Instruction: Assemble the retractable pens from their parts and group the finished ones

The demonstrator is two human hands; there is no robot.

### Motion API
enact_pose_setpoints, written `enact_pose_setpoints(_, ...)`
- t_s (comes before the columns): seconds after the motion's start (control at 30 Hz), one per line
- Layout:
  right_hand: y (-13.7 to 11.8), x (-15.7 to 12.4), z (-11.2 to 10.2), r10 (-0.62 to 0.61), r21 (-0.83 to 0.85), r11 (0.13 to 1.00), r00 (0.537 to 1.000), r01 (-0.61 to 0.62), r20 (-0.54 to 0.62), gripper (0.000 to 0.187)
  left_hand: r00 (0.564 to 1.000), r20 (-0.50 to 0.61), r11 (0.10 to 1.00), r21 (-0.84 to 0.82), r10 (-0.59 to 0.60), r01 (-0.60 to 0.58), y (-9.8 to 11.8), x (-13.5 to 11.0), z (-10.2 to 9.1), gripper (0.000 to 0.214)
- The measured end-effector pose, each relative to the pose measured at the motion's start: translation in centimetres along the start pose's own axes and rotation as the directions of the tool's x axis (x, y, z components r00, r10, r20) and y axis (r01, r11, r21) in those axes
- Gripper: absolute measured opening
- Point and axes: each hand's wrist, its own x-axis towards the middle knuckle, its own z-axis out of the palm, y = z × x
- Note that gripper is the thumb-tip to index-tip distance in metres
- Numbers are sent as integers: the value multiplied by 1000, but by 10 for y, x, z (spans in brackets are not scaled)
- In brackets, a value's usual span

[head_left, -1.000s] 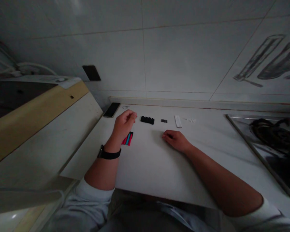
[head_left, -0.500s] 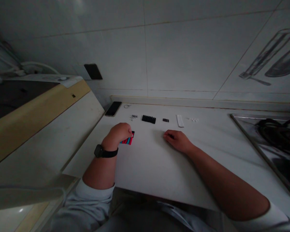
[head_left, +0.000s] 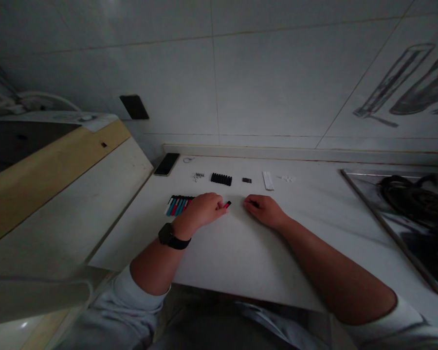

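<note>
Red-and-black stick [head_left: 227, 204] was pinched at the left hand's tip [head_left: 207, 208]

The red-and-black stick sat over the middle of the desk [head_left: 219, 257], its black end toward two o'clock and its long axis running back toward eight, into the grip. The left hand was narrowed, thumb and fingers closed on the red part. Just beyond, at three o'clock, the right hand [head_left: 264, 209] rested loosely curled; whether it held anything, I could not tell.

The step in hand looked like handling one stick clear of the row of coloured sticks [head_left: 175, 206] at nine o'clock, whose black ends faced roughly twelve. The next move, I judged, called for a steady pinch and a controlled turn of the wrist.

Farther out stood a black ribbed block [head_left: 221, 179] near twelve, small metal screws [head_left: 199, 176] between ten and eleven, a little dark piece [head_left: 246, 180] at one and white strips [head_left: 267, 181] at two.
</note>
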Motion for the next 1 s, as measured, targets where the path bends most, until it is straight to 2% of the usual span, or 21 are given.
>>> enact_pose_setpoints(0.17, -2, -1, 2, -31, 50, 998, 997, 35, -78, 19, 996, 62, 996, 70, 58, -63, 2, -2, 7, 15)
enact_pose_setpoints(0.3, -4, -3, 4, -116, 81, 989, 987, 126, -112, 28, 995, -17, 995, 27, 98, -97, 11, 2, 2, 9)
enact_pose_setpoints(0.4, -5, -3, 4, -176, 79, 979, 977, 186, -124, 22, 990, -62, 992, -9, 128, -129, 21, 4, 1, 6)
enact_pose_setpoints(0.53, -4, -2, 4, -141, 126, 979, 977, 161, -158, 17, 973, -161, 975, -118, 166, -186, 29, 5, 2, 9)
enact_pose_setpoints(0.7, -6, -2, 4, -114, 146, 980, 984, 134, -137, 18, 969, -199, 914, -347, 148, -211, 33, 6, 3, 10)
enact_pose_setpoints(0.87, -9, -2, 3, -93, 90, 991, 992, 100, -80, 20, 954, -296, 892, -420, 40, -167, 31, 9, 4, 12)
enact_pose_setpoints(1.0, -11, -3, 3, -91, 150, 984, 994, 99, -65, 28, 961, -275, 878, -462, -8, -126, 30, 9, 6, 14)
